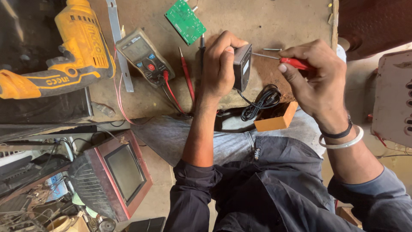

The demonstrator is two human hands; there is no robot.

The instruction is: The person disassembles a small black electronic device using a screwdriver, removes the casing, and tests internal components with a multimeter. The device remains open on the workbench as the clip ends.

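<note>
Above the workbench, the left hand clamps a small black adapter upright in closed fingers, while the right hand pinches a red-handled screwdriver whose tip touches the adapter's side.

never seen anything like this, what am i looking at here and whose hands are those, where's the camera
There is one picture, taken by a camera worn on a person's head, looking down at their own two bare hands over a worn workbench. The left hand grips a small black power adapter, whose black cord lies coiled below it. The right hand holds a red-handled screwdriver with its tip at the adapter. On the bench lie a yellow drill, a multimeter with red and black probes, and a green circuit board. An old small television sits lower down on the left.
</note>
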